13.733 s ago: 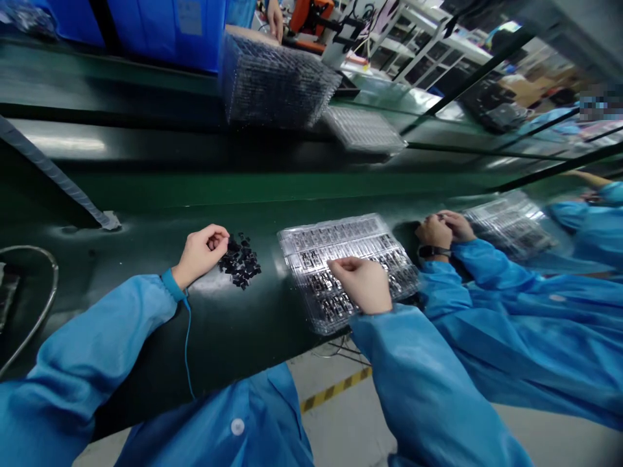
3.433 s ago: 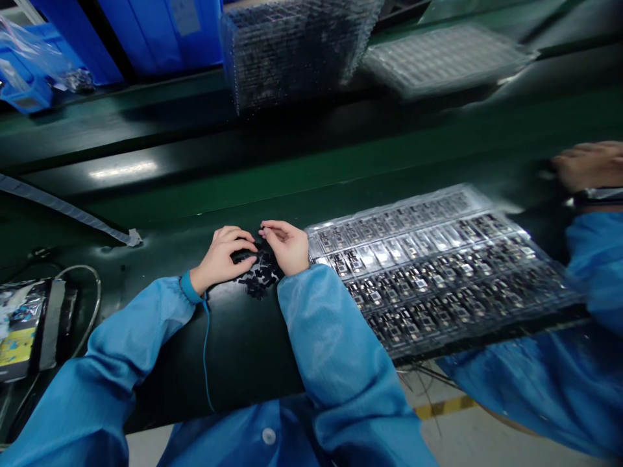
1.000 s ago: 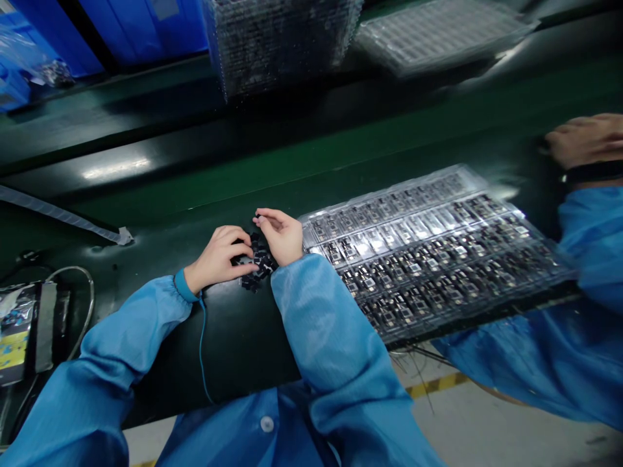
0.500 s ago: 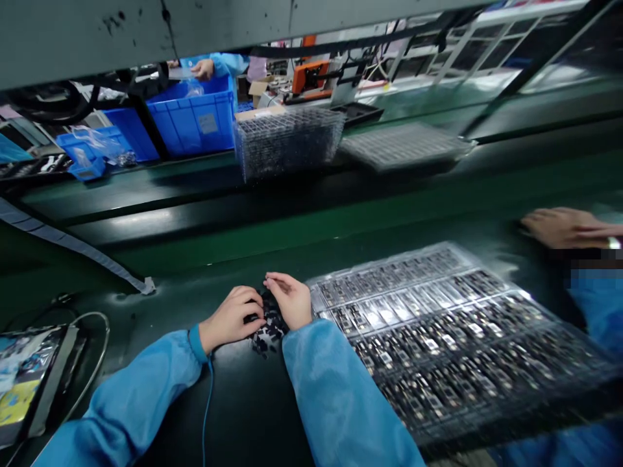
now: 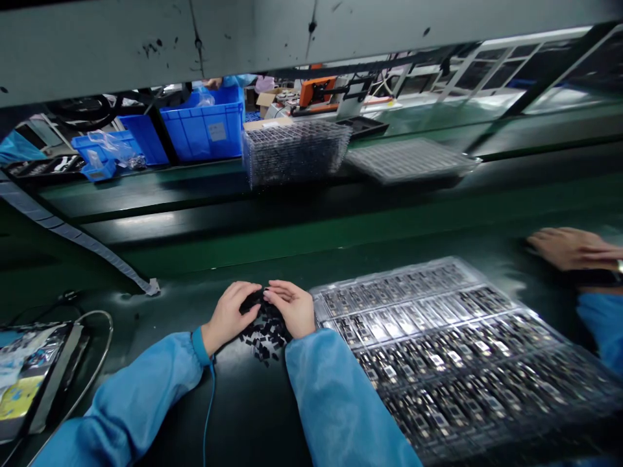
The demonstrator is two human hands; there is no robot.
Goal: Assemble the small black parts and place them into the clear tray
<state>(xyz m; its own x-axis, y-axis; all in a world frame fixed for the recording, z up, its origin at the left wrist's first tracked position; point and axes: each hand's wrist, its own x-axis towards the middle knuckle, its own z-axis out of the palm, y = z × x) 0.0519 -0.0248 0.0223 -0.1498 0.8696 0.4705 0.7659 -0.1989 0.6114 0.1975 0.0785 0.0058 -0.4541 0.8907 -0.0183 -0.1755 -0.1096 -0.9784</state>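
Small flat black pieces (image 5: 265,340) lie in a loose heap on the dark green work surface between my hands. My left hand (image 5: 228,318) rests at the heap's left side, fingers curved, with a gap between thumb and forefinger. At the right side, my right hand (image 5: 294,310) pinches a small black piece at its fingertips, close to the left forefinger. Just right of that hand lies a clear plastic tray (image 5: 335,285), its rows filled with small circuit boards (image 5: 438,357). A thin blue cord (image 5: 209,402) hangs from my left cuff.
Another person's hand (image 5: 574,248) lies beyond the tray at right. Stacked clear trays (image 5: 294,155), a flat tray (image 5: 413,159) and blue bins (image 5: 204,130) stand on the ledge behind. A packet-covered stack (image 5: 29,370) sits at left. A grey beam (image 5: 243,39) crosses above.
The view has tilted up slightly, so things sit lower in it. My left hand's fingers have lifted and straightened toward my right fingertips, showing more of the black pieces.
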